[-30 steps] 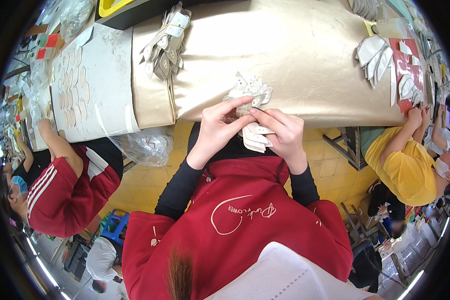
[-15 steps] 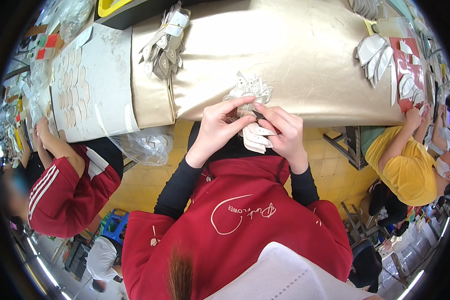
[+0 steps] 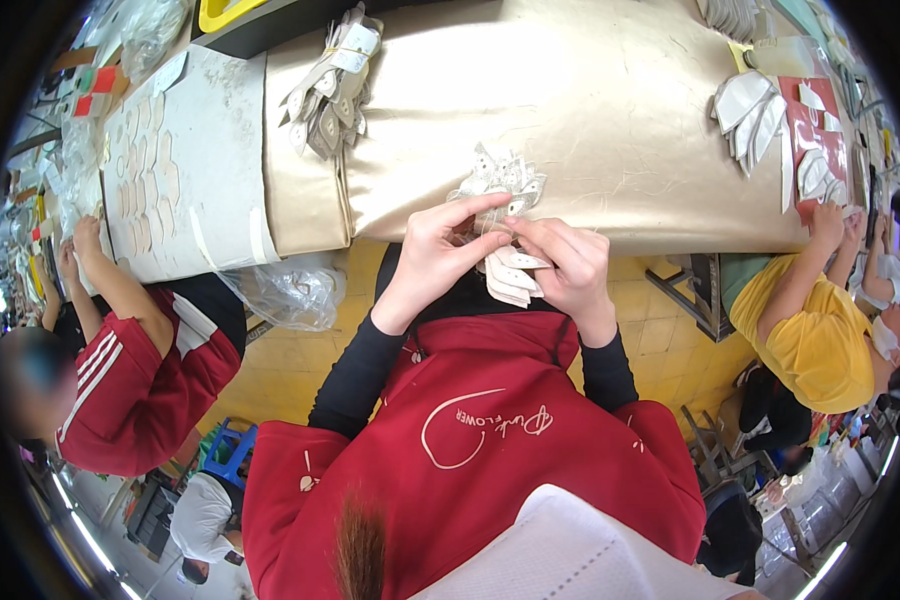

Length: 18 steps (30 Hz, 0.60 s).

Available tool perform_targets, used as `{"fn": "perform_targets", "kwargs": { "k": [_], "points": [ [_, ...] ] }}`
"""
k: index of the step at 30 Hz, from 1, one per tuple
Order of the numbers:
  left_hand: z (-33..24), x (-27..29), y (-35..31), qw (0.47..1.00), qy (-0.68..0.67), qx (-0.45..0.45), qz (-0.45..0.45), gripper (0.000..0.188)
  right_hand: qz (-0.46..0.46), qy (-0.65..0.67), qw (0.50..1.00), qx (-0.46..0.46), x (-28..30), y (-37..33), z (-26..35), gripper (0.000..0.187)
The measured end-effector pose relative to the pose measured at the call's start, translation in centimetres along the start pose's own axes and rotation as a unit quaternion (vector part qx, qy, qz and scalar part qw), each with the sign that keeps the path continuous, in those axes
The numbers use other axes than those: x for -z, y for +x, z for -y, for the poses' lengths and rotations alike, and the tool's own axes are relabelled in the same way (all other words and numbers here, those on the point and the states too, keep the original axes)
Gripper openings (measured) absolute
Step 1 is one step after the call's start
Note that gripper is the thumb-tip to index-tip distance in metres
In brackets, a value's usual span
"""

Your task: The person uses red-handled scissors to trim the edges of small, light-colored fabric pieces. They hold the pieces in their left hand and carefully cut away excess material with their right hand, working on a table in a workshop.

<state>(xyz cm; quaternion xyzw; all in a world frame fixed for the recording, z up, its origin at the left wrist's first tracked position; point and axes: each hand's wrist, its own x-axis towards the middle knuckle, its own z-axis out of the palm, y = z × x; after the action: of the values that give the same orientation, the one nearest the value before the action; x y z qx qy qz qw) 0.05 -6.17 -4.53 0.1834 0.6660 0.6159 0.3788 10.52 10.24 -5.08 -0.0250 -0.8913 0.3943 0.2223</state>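
Observation:
My left hand (image 3: 438,250) is closed round a small bunch of white, pointed cut pieces (image 3: 510,277), which hangs below its fingertips over the table's near edge. My right hand (image 3: 572,262) meets it from the other side, thumb and forefinger pinched together by the top of the bunch. Whatever lies between those right fingertips is too small to make out. Just beyond my fingers, a loose heap of pale cut pieces with small holes (image 3: 505,172) rests on the gold-coloured table cover (image 3: 590,110).
Farther left lies a banded bundle of grey-white pieces (image 3: 332,95), beside a pale board (image 3: 210,130) with rows of pieces. White pieces (image 3: 750,112) and a red sheet (image 3: 805,120) are at the right. Co-workers in red (image 3: 140,375) and yellow (image 3: 805,325) sit either side.
My right hand has shifted slightly, its fingertips now pinched nearer the left fingers; a dark patch between the hands no longer shows. The left hand stays put. Both co-workers' arms moved a little.

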Motion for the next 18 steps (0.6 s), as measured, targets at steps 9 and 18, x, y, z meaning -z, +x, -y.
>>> {"fn": "perform_targets", "kwargs": {
  "k": [9,18],
  "points": [
    [0.2,0.1,0.1,1.0,-0.018,0.004,0.009,0.042,-0.127,0.112,0.974,-0.152,0.5,-0.3,0.3,0.025],
    [0.0,-0.1,0.1,0.997,-0.063,-0.023,0.022,0.042,-0.043,0.326,0.875,-0.356,1.4,0.4,0.8,0.026]
  ]
}}
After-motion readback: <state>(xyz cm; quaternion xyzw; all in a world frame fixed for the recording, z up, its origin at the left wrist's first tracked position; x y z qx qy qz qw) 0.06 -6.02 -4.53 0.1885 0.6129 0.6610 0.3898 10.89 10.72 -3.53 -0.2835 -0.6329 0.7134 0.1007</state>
